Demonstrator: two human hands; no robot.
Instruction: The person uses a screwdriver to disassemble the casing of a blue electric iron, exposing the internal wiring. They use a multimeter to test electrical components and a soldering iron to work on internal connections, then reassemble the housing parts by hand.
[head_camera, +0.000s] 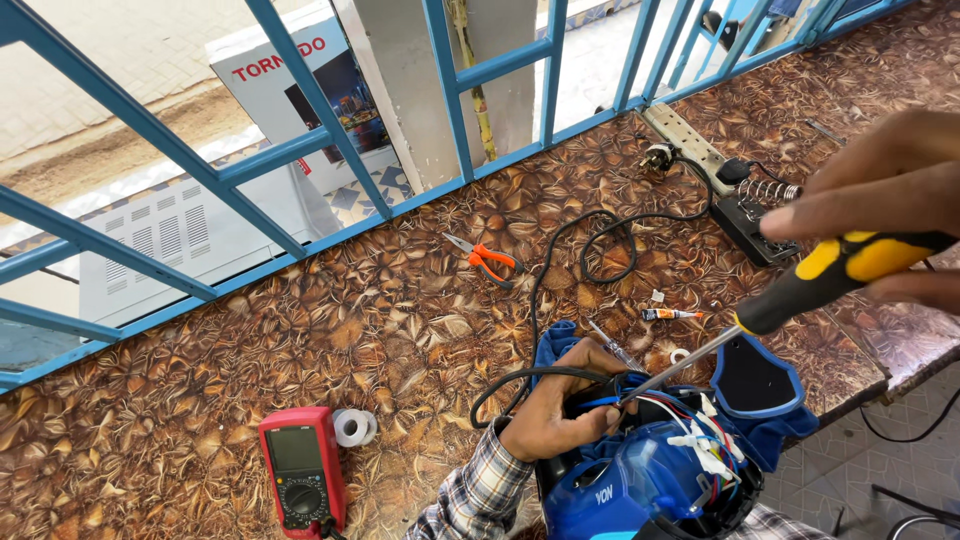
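Screwdriver (800, 290) — rubbery yellow-black handle pinched in right hand (880, 200); left hand (560, 405) clasps glossy blue appliance (640, 480).

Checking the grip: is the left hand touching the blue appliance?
Touching. The head view shows the left hand gripping the blue appliance at its open, wired top.

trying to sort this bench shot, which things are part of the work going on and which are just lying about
In use:
- left hand steadying the blue appliance
- right hand holding the yellow-and-black screwdriver
- exposed wires

Lying about:
- red multimeter
- tape roll
- orange pliers
- small tube
- power strip
- soldering iron stand
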